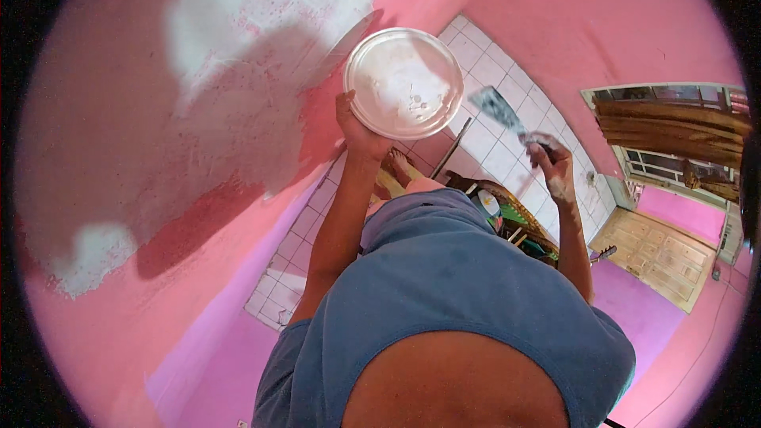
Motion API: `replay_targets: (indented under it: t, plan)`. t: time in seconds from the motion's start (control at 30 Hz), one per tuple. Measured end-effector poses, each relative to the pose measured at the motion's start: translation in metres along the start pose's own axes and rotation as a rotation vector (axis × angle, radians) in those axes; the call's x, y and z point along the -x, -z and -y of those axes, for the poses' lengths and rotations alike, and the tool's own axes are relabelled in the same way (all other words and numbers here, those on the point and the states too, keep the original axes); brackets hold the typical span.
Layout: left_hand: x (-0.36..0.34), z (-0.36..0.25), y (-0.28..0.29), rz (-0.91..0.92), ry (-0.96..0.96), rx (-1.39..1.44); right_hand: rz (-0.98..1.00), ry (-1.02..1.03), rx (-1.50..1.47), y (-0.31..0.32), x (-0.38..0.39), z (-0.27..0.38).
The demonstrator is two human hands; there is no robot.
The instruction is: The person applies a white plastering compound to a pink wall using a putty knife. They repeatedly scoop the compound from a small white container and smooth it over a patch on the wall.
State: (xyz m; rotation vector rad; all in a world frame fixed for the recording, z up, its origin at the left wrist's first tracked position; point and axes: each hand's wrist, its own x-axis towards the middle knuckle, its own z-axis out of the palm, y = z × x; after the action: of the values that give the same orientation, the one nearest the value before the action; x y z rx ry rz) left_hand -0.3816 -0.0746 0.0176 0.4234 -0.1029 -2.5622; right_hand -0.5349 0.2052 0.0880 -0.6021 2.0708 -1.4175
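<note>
In front of my chest, my left hand (361, 128) supports a round, shallow lid (451, 101) by its near left rim, fingers closed round its edge. A smear of white paste (400, 79) covers much of the lid's face. To the right, my right hand (551, 160) grips a putty knife (495, 107). Its flat, paste-streaked blade points up and left toward the lid, apart from it. The knife's handle is mostly hidden in my fingers. On the left, close to the lid, rises a pink wall (261, 250) with a broad white patch (269, 8) spread across it.
Behind my body, partly hidden, are a wooden seat-like piece (519, 218) and a guitar headstock (606, 254). My bare foot (403, 166) is on the tiled floor (547, 115). At right are a window with a brown curtain (670, 127) and a wooden door (654, 254).
</note>
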Motion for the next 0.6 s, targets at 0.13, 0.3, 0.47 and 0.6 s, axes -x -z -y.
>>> replay_targets:
  t: [0.13,0.3,0.47,0.6]
  plan:
    - [0.0,0.001,-0.006,-0.044,-0.085,-0.163,-0.153,0.533,0.744,-0.024,-0.007,0.012]
    - [-0.001,0.0,-0.007,-0.122,-0.082,-0.192,-0.126,0.576,0.895,-0.042,0.0,0.001]
    - [0.002,-0.003,-0.017,-0.157,-0.016,-0.14,-0.116,0.56,0.987,-0.023,0.015,-0.007]
    - [0.002,-0.005,-0.009,-0.011,-0.045,-0.275,-0.137,0.539,1.04,0.004,0.024,-0.017]
